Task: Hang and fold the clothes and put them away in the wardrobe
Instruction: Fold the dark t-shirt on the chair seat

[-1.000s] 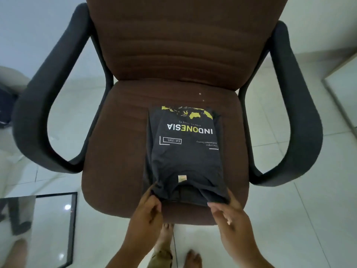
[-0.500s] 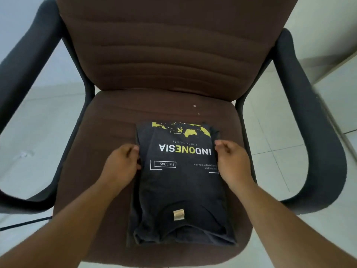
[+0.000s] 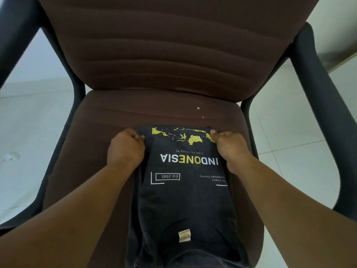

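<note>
Both grips, left hand (image 3: 125, 149) and right hand (image 3: 230, 147), pinch the far corners of the black Indonesia T-shirt (image 3: 185, 200); its long axis runs near-to-far on the chair seat (image 3: 100, 128).

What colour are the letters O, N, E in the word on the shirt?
Yellow; the other letters are white, on the dark grey shirt. Seen in the head view.

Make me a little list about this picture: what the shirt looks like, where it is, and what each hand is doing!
shirt: dark folded T-shirt, yellow map print, upside-down word INDONESIA
where: flat on the brown chair seat
left hand: grips the shirt's far left corner
right hand: grips the shirt's far right corner
chair arms: black armrests on both sides
floor: pale tiles
</note>
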